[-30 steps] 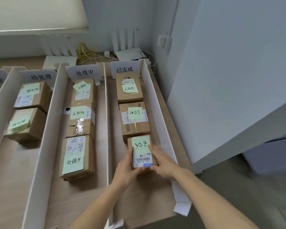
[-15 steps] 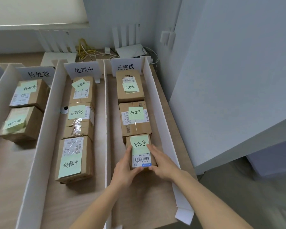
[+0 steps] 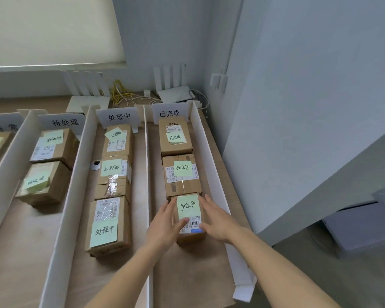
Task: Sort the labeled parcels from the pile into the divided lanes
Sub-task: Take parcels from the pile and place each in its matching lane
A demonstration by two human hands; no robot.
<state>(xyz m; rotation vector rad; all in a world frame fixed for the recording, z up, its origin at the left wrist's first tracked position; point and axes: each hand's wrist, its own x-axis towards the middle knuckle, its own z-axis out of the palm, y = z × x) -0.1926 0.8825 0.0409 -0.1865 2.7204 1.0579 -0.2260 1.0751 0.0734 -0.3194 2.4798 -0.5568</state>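
A small cardboard parcel (image 3: 188, 207) with a green sticky note and a barcode label lies in the rightmost lane, under the sign 已完成 (image 3: 169, 112). Its far end butts against the second parcel (image 3: 182, 174) of that lane; a third parcel (image 3: 175, 136) sits at the back. My left hand (image 3: 166, 225) lies along the small parcel's left side with straight fingers, its thumb over the label. My right hand (image 3: 217, 221) lies along the right side, fingers also straight. Neither hand curls round the parcel.
White foam walls bound the lane: the outer wall (image 3: 209, 156) and the divider (image 3: 146, 174). The 处理中 lane (image 3: 119, 117) holds three parcels and a small white round object (image 3: 96, 164). The 待处理 lane (image 3: 65, 122) holds two. Routers and yellow cables (image 3: 120, 94) stand behind.
Both hands have loosened from holding the small parcel's near end; the fingers now lie straight along its sides. The parcel stays in the rightmost lane.
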